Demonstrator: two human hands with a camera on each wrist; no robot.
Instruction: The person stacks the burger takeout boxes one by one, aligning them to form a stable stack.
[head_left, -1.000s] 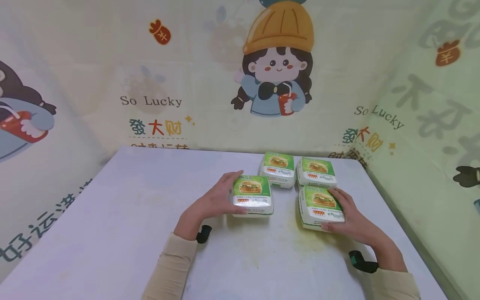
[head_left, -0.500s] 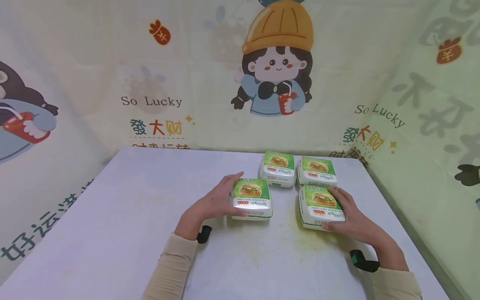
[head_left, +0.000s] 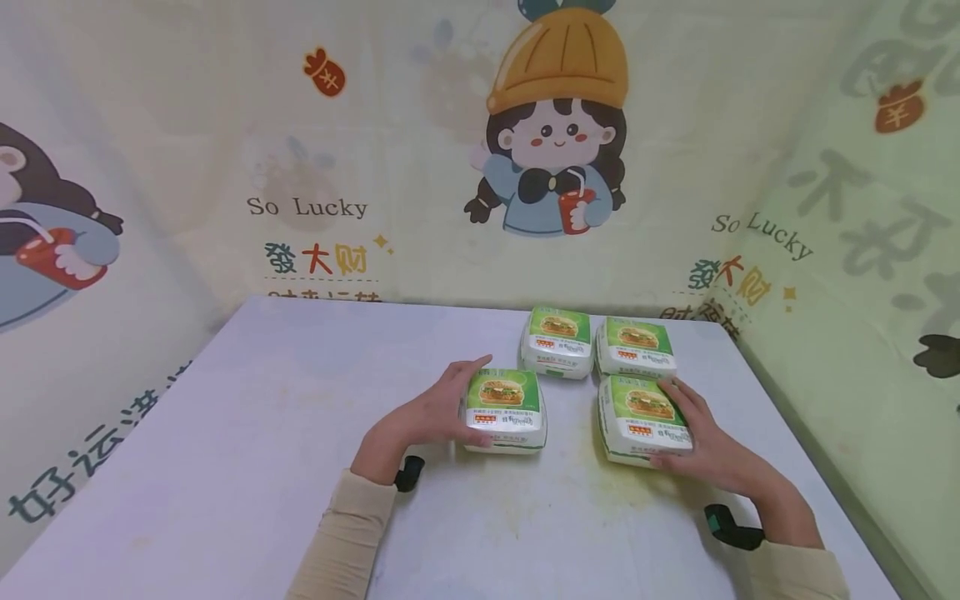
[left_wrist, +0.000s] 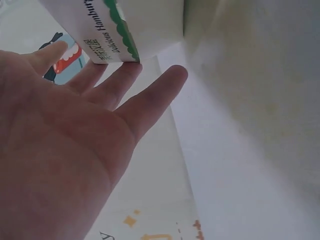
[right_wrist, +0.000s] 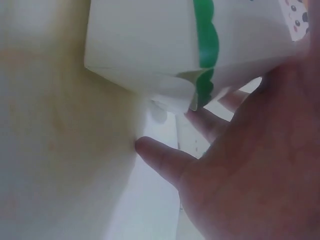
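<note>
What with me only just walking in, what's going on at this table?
A person has both hands on burger boxes. The left hand grips the front-left box, and the right hand grips the front-right box, with a gap between the two. Behind them, a back-left box and a back-right box stand near the far edge of the white table.

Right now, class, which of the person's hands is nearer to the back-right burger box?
Right. The right hand is on the front-right box, just in front of the back-right box; the left hand is at the front-left box, farther left.
</note>
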